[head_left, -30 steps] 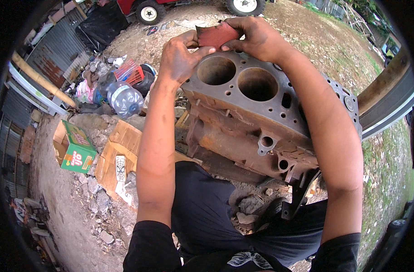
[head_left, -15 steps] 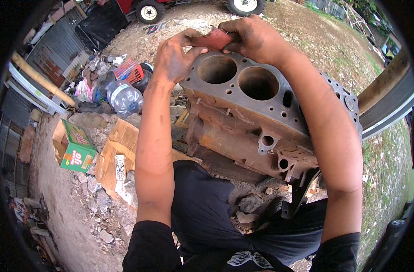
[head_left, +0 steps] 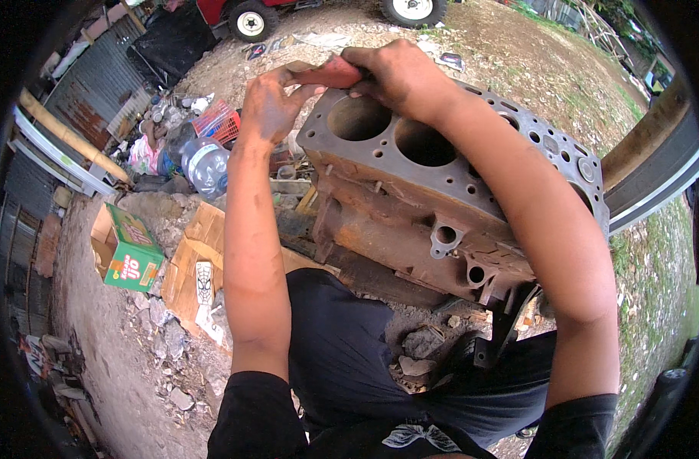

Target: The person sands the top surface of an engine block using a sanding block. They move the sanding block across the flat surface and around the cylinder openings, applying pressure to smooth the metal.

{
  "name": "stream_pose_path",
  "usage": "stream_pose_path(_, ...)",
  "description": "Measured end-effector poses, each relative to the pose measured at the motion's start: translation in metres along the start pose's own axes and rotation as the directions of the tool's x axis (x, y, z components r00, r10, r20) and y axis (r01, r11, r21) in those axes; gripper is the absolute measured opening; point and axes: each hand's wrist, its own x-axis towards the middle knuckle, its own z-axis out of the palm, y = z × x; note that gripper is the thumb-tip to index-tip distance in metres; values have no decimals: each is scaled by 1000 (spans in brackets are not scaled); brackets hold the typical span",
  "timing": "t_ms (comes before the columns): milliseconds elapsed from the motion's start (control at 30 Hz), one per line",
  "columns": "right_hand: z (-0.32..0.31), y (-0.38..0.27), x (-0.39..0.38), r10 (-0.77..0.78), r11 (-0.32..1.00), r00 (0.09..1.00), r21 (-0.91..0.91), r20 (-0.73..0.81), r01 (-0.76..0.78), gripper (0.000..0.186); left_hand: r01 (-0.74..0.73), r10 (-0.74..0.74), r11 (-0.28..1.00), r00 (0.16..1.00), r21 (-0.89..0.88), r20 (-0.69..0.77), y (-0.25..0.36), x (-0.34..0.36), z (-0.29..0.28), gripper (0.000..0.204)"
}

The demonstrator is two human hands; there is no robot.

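A bent, reddish-brown piece of sandpaper (head_left: 336,73) is stretched between my hands, above the far left corner of a rusty engine block (head_left: 395,206). My left hand (head_left: 271,105) pinches its left end between thumb and fingers, just off the block's edge. At its right end my right hand (head_left: 403,79) is closed on it, over the block's far edge. The block's flat grey top shows large round cylinder bores (head_left: 359,120) and several smaller holes. My right forearm hides part of that top face.
To the left lie a green carton (head_left: 135,249), flattened cardboard (head_left: 187,283), a clear plastic jug (head_left: 206,168) and a red crate (head_left: 216,121) among rubbish. A red vehicle's wheel (head_left: 253,23) stands at the back. A post (head_left: 648,141) rises at right; stones (head_left: 422,341) lie below the block.
Both hands have shifted left with the sandpaper, the right one also slightly nearer. The sandpaper has moved left, and more of the block's right-hand top shows behind my right forearm.
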Motion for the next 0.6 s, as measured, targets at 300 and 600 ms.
stream_pose_path(300,-27,7,-3,-84,995,993,67,88,78,31,16,-16,1000,999,18,44,21,0,1,40)
stream_pose_path(600,-7,7,2,-68,997,994,45,90,64,36,99,-108,990,991,101,83,7,3,-9,46)
